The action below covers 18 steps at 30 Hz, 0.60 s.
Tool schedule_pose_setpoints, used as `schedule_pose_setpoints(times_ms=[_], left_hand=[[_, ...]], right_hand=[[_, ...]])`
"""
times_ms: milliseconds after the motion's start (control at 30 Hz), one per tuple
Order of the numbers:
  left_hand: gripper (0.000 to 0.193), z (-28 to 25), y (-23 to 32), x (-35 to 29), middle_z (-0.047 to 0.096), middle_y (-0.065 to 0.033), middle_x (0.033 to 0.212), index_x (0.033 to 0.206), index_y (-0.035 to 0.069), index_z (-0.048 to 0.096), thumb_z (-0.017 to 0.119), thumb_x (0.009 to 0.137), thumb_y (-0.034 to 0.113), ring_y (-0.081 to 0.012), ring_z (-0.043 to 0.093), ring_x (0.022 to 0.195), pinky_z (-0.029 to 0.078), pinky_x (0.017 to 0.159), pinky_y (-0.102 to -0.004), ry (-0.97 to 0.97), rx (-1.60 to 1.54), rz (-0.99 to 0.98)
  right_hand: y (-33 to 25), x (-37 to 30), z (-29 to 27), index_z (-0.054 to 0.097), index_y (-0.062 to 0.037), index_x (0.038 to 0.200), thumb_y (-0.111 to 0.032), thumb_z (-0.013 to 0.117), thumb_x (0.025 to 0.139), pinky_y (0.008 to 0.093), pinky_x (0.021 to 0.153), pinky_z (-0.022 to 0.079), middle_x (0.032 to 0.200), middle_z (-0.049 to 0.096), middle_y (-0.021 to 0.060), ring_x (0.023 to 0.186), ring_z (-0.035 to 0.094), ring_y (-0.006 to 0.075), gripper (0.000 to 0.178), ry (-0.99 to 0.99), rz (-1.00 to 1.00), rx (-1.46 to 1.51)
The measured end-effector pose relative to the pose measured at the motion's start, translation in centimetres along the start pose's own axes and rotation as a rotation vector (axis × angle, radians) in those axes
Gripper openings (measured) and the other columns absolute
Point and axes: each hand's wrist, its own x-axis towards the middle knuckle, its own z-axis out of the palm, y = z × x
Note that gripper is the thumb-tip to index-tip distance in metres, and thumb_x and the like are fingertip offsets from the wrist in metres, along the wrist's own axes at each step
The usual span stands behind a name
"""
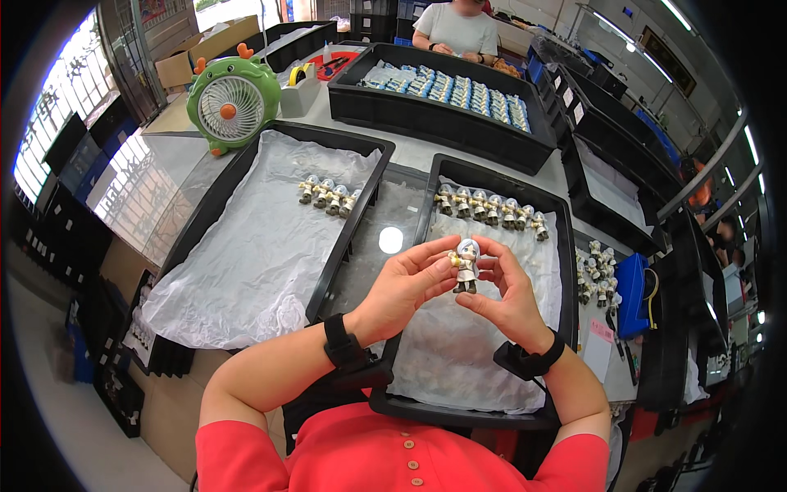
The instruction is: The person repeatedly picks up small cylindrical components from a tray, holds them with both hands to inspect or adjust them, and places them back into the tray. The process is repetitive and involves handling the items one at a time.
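Both my hands hold one small figurine [466, 266] upright above the right black tray [566, 303]. It has pale lilac hair, white and yellow clothes and dark boots. My left hand [414, 275] pinches it from the left between thumb and fingers. From the other side my right hand [504, 287] closes round it, fingertips behind its head and thumb near its feet. Beneath, that paper-lined tray carries a row of similar figurines [492, 209] along its far end. To the left, another paper-lined tray [172, 246] has several more figurines [328, 195] near its far right side.
A green desk fan [233, 107] stands at the far left, beside a tape dispenser [299, 92]. Behind, a big black tray [434, 115] contains rows of blue-and-white pieces. At right lie clustered figurines [597, 271] and a blue box [632, 295]. A person [456, 31] sits across the table.
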Motion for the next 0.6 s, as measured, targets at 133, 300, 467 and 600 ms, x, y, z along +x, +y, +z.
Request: schedule_pose_setpoints(times_ms=[133,300,467,600], left_hand=[[0.044,-0.03,0.01,0.02,0.056,-0.0062,0.122,0.135,0.005,0.043,0.054,0.095,0.016,-0.0133,0.056,0.108,0.046,0.094,-0.0291,-0.016,0.008,0.002],[0.043,0.16,0.0,0.04,0.055,-0.0071,0.123,0.135,0.007,0.043,0.053,0.095,0.015,-0.0137,0.055,0.11,0.046,0.096,-0.0309,-0.061,0.019,0.035],[0.042,0.13,-0.05,0.03,0.054,-0.0074,0.125,0.135,0.007,0.043,0.052,0.095,0.014,-0.0147,0.055,0.111,0.045,0.097,-0.0321,-0.082,0.026,0.05],[0.041,-0.19,-0.2,0.16,0.054,-0.0077,0.125,0.135,0.007,0.043,0.05,0.096,0.015,-0.0148,0.055,0.111,0.045,0.098,-0.0323,-0.076,0.015,0.031]], right_hand=[[-0.09,0.01,-0.04,0.044,-0.0088,0.129,-0.017,0.081,0.069,0.0314,0.088,0.044,0.12,0.051,0.0046,0.103,0.054,0.0168,0.071,0.003,-0.028,-0.042],[-0.15,-0.01,0.29,0.045,-0.0099,0.126,-0.012,0.081,0.066,0.0317,0.086,0.045,0.117,0.051,0.0049,0.102,0.054,0.018,0.07,0.039,-0.11,-0.109],[-0.03,0.01,0.29,0.046,-0.0098,0.125,-0.009,0.081,0.065,0.0318,0.085,0.046,0.116,0.05,0.0056,0.102,0.054,0.0186,0.07,0.046,-0.148,-0.124],[-0.17,-0.01,0.46,0.046,-0.0094,0.125,-0.01,0.081,0.065,0.0318,0.085,0.046,0.116,0.051,0.0062,0.102,0.054,0.019,0.07,0.053,-0.147,-0.146]])
